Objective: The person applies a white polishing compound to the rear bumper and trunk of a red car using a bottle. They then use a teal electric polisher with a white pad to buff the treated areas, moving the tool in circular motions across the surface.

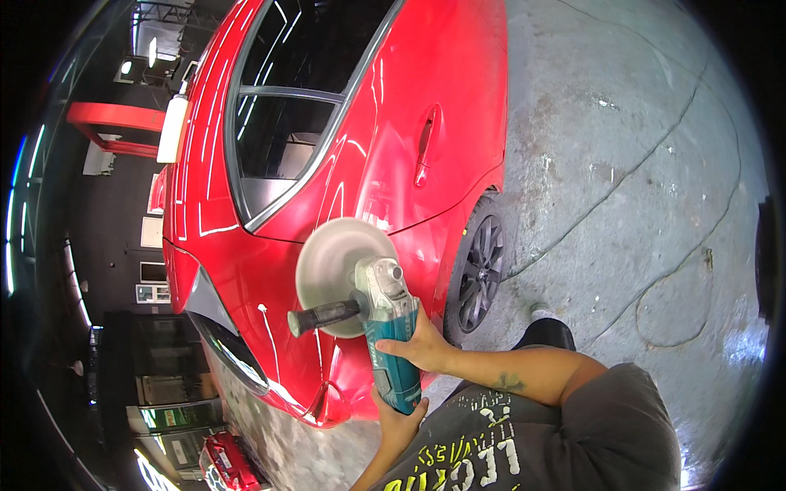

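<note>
A teal and grey power polisher (pixel 391 348) is held in both my hands, tilted in front of a glossy red car (pixel 270 286). Its round off-white pad (pixel 323 262) faces the bodywork between the side window and the wheel; I cannot tell whether it touches the paint. The pad's surface looks smeared. My right hand (pixel 424 340) wraps round the middle of the polisher's body. Lower down, my left hand (pixel 397 421) grips its rear end, with fingers partly hidden. The black side handle (pixel 323 317) sticks out to the left with no hand on it.
A dark-spoked wheel (pixel 479 266) stands just right of the polisher. Thin cable (pixel 622 180) winds over the grey floor (pixel 573 139). Left of the car are a red frame-like part (pixel 115 114) and a white bottle (pixel 173 127); a red object (pixel 229 462) lies lower left.
</note>
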